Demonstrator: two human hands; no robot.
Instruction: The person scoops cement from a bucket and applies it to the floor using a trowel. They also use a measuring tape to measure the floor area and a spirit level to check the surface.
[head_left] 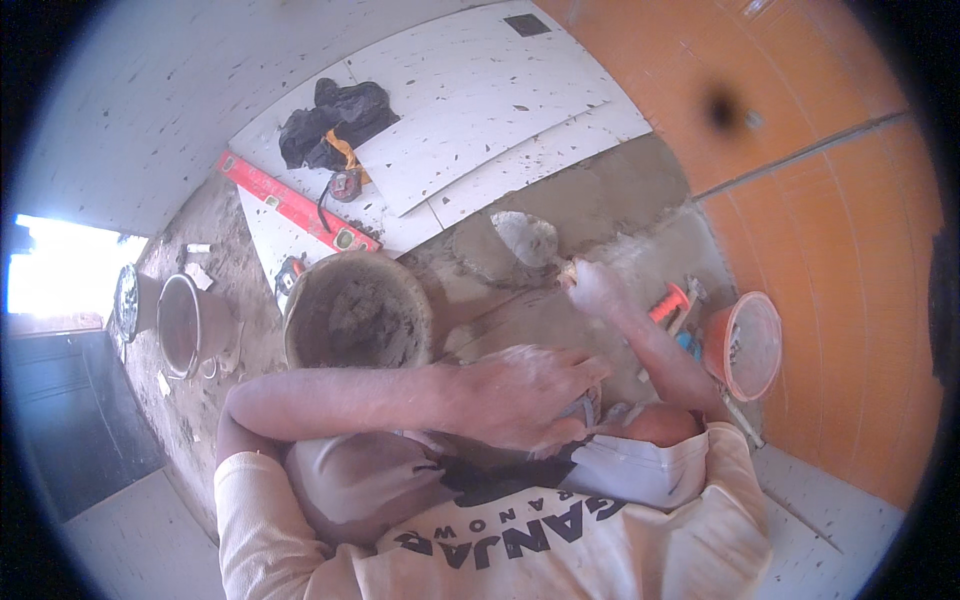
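Around the patch of wet grey mortar bed (600, 215) lie several things: a round mortar-caked bucket (358, 310) half full of grey mix just to its left, large white speckled floor tiles (470, 95) already laid beyond it, and a long red spirit level (296, 204) resting along the tile edge. A crumpled black cloth (335, 120) and a small round tape measure (344, 184) sit on the tiles. Farther left stands a second, metal bucket (180, 325). To the right, against the orange wall (830, 200), an orange plastic bucket (748, 345) lies tipped, with a red-handled tool (670, 300) just beside it.

A steel pointed trowel (527, 240), its blade smeared with grey mortar, rests flat on the bed, blade pointing away from the person. The right hand (592, 285), dusted white, is closed around its handle, with the blade just beyond the knuckles. The left hand (520, 395) lies across the person's bent knees, fingers loosely spread and pressed on the pale cloth of the trousers (350, 475), well short of the trowel and holding nothing.
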